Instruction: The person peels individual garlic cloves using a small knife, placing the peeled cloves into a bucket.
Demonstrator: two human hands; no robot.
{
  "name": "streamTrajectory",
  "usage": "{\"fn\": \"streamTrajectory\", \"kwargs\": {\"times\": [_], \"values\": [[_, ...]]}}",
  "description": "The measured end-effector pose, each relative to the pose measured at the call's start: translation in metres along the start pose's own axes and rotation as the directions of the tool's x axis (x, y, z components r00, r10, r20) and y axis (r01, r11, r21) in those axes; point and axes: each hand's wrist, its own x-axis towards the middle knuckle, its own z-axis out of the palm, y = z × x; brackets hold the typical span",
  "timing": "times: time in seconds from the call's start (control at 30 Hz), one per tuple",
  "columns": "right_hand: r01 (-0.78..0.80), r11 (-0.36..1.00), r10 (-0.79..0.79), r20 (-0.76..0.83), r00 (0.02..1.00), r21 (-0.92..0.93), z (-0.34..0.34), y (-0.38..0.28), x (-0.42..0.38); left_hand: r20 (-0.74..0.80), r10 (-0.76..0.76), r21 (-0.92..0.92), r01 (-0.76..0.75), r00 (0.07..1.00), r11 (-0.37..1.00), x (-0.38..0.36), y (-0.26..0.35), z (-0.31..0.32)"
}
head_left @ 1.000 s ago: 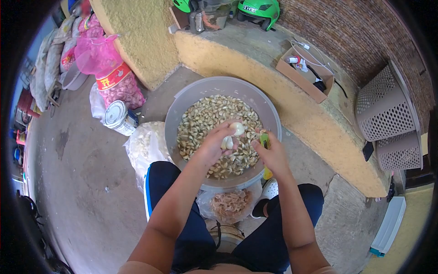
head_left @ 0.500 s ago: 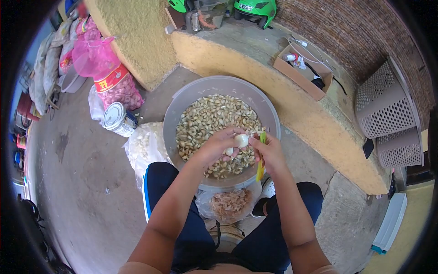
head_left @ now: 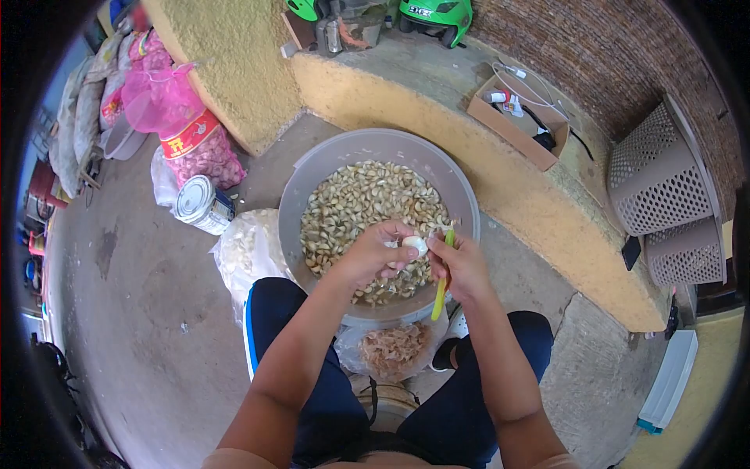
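Over a large grey tub (head_left: 293, 211) full of garlic cloves (head_left: 367, 195), both hands meet near its front right side. My left hand (head_left: 373, 252) is closed around a white peeled garlic clove (head_left: 416, 247), its thumb on top. My right hand (head_left: 462, 264) grips a slim yellow-green knife (head_left: 440, 301), whose handle slants down toward me; the blade cannot be made out. Its thumb and fingertip are right beside the clove. The cloves in the tub appear to lie in water, many with brownish skin.
At the left stand a plastic bag of white cloves (head_left: 248, 246), a tin can (head_left: 201, 202) and a pink net sack (head_left: 205, 156). A bag of papery skins (head_left: 394, 348) lies between my legs. The yellow ledge (head_left: 437, 117) with a cardboard box (head_left: 519, 125) runs behind the tub.
The clove has turned a little in my left hand, and its thumb has come over it. The knife's handle has swung slightly down and left.
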Motion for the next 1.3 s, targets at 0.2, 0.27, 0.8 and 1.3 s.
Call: {"fn": "streamTrajectory", "kwargs": {"times": [0.2,0.27,0.8,1.3], "values": [[-0.228,0.945,0.208,0.107,0.972,0.234,-0.005,0.004,0.001,0.076,-0.004,-0.053,0.008,0.997,0.999,0.001,-0.003,-0.003],[-0.209,0.958,0.198,0.077,0.977,0.194,-0.006,0.007,0.001,0.097,-0.014,-0.046,0.018,0.995,0.999,0.002,-0.004,-0.002],[0.167,0.848,-0.291,-0.178,0.94,-0.503,0.002,0.016,0.006,-0.145,0.084,0.352,-0.027,0.986,0.935,0.007,-0.004,0.017],[0.18,0.874,-0.199,0.005,0.98,-0.451,0.0,0.006,0.005,-0.089,0.088,0.262,-0.062,0.992,0.963,0.004,0.0,0.01]]}}
